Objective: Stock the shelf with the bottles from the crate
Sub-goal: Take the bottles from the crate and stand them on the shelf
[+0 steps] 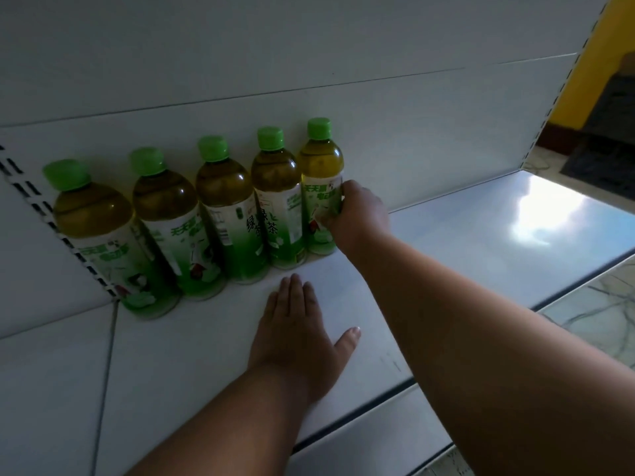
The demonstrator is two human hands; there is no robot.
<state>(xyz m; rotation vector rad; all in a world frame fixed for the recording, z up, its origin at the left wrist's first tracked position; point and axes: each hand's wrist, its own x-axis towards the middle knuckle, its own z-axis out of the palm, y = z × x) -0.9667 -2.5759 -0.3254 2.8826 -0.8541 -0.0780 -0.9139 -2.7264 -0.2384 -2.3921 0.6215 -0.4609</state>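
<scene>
Several green-tea bottles with green caps stand in a row along the back of the white shelf (446,242). My right hand (357,218) grips the rightmost bottle (321,166) around its label; this bottle stands upright on the shelf beside its neighbour (276,194). My left hand (295,331) rests flat on the shelf in front of the row, fingers straight, holding nothing. The crate is out of view.
The white back panel (309,56) rises behind the bottles. A slotted upright (51,214) bounds the row on the left. To the right lie the shelf's front edge (515,314), marbled floor (594,304) and a yellow wall (591,63).
</scene>
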